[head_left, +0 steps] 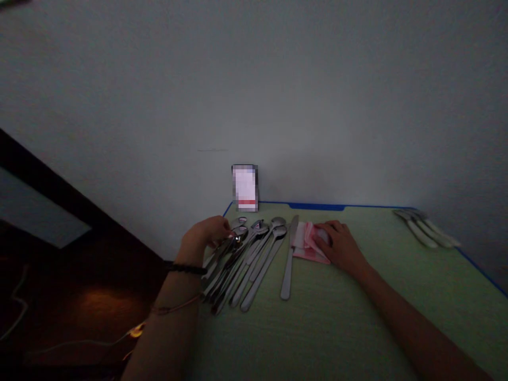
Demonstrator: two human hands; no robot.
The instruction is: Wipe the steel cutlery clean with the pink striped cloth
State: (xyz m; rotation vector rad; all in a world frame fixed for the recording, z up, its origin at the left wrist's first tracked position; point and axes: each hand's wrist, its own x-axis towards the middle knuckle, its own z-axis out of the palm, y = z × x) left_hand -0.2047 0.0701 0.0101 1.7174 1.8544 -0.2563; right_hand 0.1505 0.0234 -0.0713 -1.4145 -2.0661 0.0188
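At the left of the green table, my left hand (210,232) has its fingers bent and closed at the bowl end of a metal spoon (239,231). Beside it and under the wrist lie several metal spoons (262,259) in a fanned row, handles towards me. My right hand (337,244) is curled over a folded pink-and-white cloth or napkin (310,251), thumb across its top. Between the spoons and the cloth, a table knife (289,264) lies with its blade pointing away from me, its upper part next to the cloth's left edge.
A lit phone (245,188) leans upright on the wall at the back of the green table (301,338). Several pale-handled forks (426,230) lie near the right edge. A blue rim (317,207) borders the tabletop. Cables (79,343) run across the dark floor at left.
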